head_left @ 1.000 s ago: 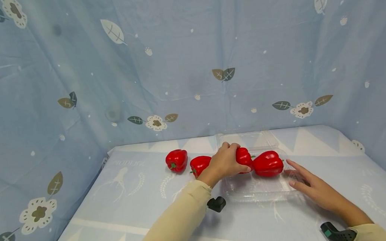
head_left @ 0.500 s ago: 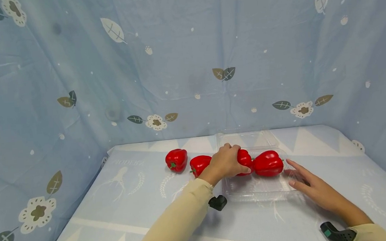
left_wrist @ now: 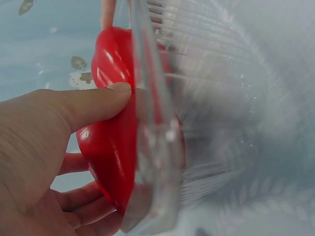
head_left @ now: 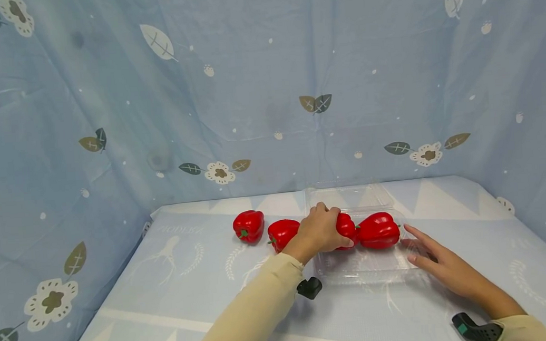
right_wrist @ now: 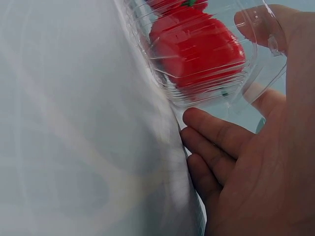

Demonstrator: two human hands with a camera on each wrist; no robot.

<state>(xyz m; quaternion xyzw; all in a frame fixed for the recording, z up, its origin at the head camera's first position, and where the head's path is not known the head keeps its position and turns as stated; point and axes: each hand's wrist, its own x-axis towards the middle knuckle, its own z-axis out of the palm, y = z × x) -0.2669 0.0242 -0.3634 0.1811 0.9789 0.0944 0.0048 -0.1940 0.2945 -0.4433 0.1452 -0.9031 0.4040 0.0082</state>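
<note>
Held pepper (head_left: pixel 345 226): one, red, at the left side of the box (head_left: pixel 356 266); whether it rests on the box floor cannot be told.
Left hand (head_left: pixel 319 230): grips the held pepper, thumb on one face, the fingers curled round the other.
Boxed pepper (head_left: pixel 378 230): one, red, lying on its side just right of the held pepper, inside the box.
Box: clear plastic, ribbed walls, its lid (head_left: pixel 351 199) laid back on the far side.
Right hand (head_left: pixel 451 269): at the box's right wall, fingers extended, thumb apart from them.
Loose peppers: two, red, green-stemmed; the nearer (head_left: pixel 283 235) left of the box, the farther (head_left: pixel 249 226) beyond it to the left.
Wrist devices: two, black, one below each hand (head_left: pixel 310 288) (head_left: pixel 476 328).
Sleeves (head_left: pixel 252 312): pale yellow.
Cloth (head_left: pixel 168 299): pale blue and white, patterned, under all.
Curtain (head_left: pixel 257 87): blue, leaf-and-flower print, behind.
</note>
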